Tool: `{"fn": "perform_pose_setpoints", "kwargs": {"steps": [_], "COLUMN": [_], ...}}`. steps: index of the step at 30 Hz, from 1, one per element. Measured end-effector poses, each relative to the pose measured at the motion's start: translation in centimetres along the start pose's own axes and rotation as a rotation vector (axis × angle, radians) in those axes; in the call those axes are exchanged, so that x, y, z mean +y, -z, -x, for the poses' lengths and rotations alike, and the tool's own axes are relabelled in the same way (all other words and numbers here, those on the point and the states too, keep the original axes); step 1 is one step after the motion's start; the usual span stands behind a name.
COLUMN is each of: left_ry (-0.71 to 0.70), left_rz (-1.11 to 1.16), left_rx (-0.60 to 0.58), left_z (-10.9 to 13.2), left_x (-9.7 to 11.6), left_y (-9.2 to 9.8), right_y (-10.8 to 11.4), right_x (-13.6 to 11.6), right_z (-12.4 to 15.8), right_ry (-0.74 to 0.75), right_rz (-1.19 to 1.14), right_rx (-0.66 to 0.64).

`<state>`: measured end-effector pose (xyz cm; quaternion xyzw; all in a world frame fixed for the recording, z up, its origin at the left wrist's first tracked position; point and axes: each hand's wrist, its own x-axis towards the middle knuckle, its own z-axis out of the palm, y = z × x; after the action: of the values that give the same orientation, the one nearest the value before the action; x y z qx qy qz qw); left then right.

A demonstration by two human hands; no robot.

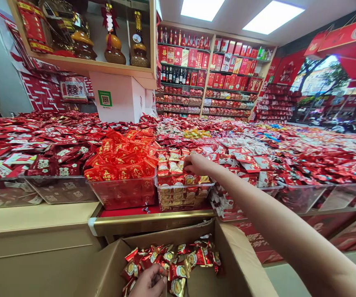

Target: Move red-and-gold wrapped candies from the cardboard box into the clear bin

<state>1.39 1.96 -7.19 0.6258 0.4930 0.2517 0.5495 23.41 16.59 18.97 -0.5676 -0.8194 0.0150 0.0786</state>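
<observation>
My right hand (195, 164) reaches to a clear plastic bin (184, 189) stacked with red-and-gold wrapped candies (175, 167). Its fingers are bent closed over the candies at the bin's right side; whatever they hold is hidden. Below, my left hand (150, 281) is inside an open cardboard box (233, 255), among loose candies (196, 259) in the same kind of wrapper. Thumb and fingers there come together at the edge of one wrapped candy (178, 271). In the bin, the candies lie in neat rows, while those in the box are jumbled.
Left of the bin stands a bin heaped with bright red packets (124, 159); to the right, one with white-and-red packets (252, 165). A gold-edged counter lip (156, 220) runs between bins and box. A wooden cabinet (94, 66) with gourd bottles overhangs the left side.
</observation>
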Motion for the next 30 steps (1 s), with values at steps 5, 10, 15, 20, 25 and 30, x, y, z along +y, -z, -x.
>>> {"fn": "perform_pose_setpoints", "kwargs": {"steps": [5,10,15,20,25,30], "left_ry": [0.012,0.019,0.039,0.037,0.035,0.04], "left_rz": [-0.001,0.014,0.009,-0.016,-0.055,-0.132], "left_rx": [0.002,-0.001,-0.01,-0.014,-0.017,0.0], "left_z": [0.1,0.2,0.1,0.3,0.2,0.2], "left_x": [-0.1,0.1,0.2,0.3,0.3,-0.5], "left_y": [0.0,-0.1,-0.1,0.0,0.0,0.3], "right_y": [-0.6,-0.5,-0.3,-0.6,-0.6,0.9], "right_x": [-0.1,-0.1,0.2,0.3,0.3,-1.3], "right_z": [-0.4,-0.4,-0.2,0.0,-0.1,2.9], "right_ry": [0.014,0.033,0.003,-0.014,-0.023,-0.028], "right_rz": [-0.029,-0.024,0.023,0.059,0.069,0.054], "right_rx": [-0.008,-0.017,-0.005,0.008,0.042,0.242]}}
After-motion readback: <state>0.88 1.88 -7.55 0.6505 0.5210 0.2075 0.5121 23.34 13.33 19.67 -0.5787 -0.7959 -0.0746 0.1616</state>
